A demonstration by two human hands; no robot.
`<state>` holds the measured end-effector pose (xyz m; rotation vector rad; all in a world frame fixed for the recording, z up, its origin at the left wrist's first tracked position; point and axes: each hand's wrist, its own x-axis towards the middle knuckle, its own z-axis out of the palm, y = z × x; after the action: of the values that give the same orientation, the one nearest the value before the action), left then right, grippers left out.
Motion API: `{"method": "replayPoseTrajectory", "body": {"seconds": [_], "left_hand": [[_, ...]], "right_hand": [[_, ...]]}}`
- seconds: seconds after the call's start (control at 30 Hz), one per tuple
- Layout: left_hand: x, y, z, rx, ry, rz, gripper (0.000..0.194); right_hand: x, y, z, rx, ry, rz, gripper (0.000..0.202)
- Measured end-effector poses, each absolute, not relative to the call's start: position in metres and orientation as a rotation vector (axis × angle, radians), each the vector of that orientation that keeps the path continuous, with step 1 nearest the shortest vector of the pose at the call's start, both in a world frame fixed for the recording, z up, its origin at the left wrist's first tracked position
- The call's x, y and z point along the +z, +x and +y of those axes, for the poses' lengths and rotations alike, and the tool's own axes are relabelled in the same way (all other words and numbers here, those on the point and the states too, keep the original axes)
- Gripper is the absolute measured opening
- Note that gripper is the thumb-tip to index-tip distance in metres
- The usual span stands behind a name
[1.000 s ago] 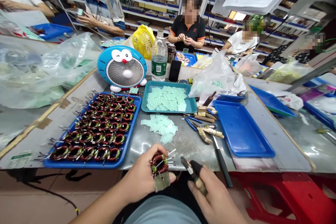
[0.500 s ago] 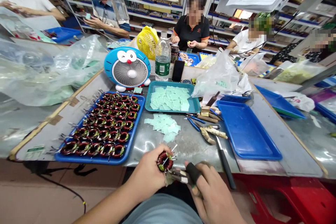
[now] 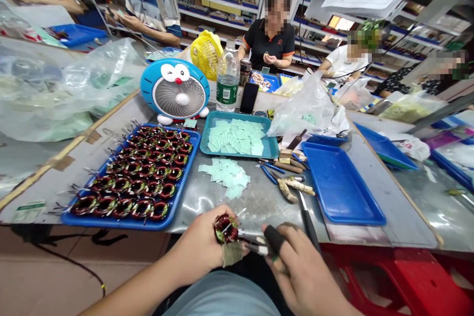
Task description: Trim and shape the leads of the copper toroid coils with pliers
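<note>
While the left hand point(image 3: 202, 252) grips a copper-wound toroid coil point(image 3: 224, 228) at the near edge of the surface point(image 3: 259, 202), the right hand point(image 3: 299, 271) closes on a small plier tool point(image 3: 255, 246) whose tip meets the coil's lead wires (the black finger cot point(image 3: 274, 239) covers one fingertip). From the coil, a blue tray of finished coils point(image 3: 133, 177) lies at ten o'clock, loose green pads point(image 3: 225, 175) at twelve, and a teal tray of pads point(image 3: 239, 138) beyond them. An empty blue tray point(image 3: 340, 182) sits at two o'clock, with spare hand tools point(image 3: 292, 182) between. A cartoon desk fan point(image 3: 175, 91) stands behind the trays.
</note>
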<state>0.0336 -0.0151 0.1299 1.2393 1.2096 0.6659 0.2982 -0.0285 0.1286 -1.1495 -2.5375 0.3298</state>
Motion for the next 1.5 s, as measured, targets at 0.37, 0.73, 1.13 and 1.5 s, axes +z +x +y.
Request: {"method": "replayPoseTrajectory", "body": {"seconds": [0.37,0.73,1.13,1.5], "left_hand": [[0.152,0.037,-0.017,0.532,1.320,1.089,0.027],[0.151,0.036,-0.015,0.494,1.323,1.088,0.028],[0.150,0.047,-0.013,0.524,1.396,1.089,0.027],[0.157,0.044,-0.014,0.492,1.516,1.226,0.022]], "right_hand": [[0.141,0.299,-0.009,0.633,-1.134,-2.532,0.014],[0.116,0.289,-0.020,1.172,-1.214,-2.327,0.016],[0.107,0.290,-0.020,1.010,-1.134,-2.320,0.009],[0.083,0.282,-0.032,0.616,-1.182,-2.219,0.053]]}}
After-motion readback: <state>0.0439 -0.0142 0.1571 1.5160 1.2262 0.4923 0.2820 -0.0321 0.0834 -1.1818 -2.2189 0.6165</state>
